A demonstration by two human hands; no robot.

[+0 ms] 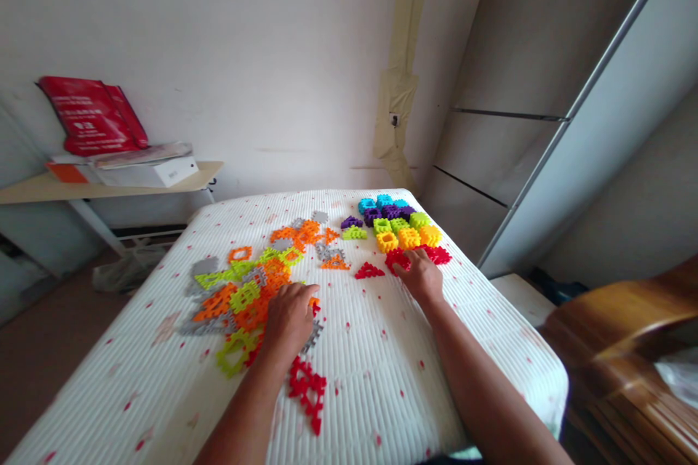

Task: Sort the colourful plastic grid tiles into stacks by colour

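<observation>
The right hand (419, 277) lies open, fingertips on a red plastic lattice block (402, 260). The left hand (289, 320) curves over a heap of orange plastic lattice pieces (254, 312) — any grip is hidden — on a white quilted bedcover (371, 392).

Both bare forearms of the person came up from the bottom of the view and stayed well apart. The left forearm (245, 407) leaned toward the right, and the left hand (289, 320) was palm down, with its fingers a little curled. The right forearm (485, 381) leaned toward the left, and the right hand (418, 277) was also palm down, with its fingers stretched forward.
</observation>
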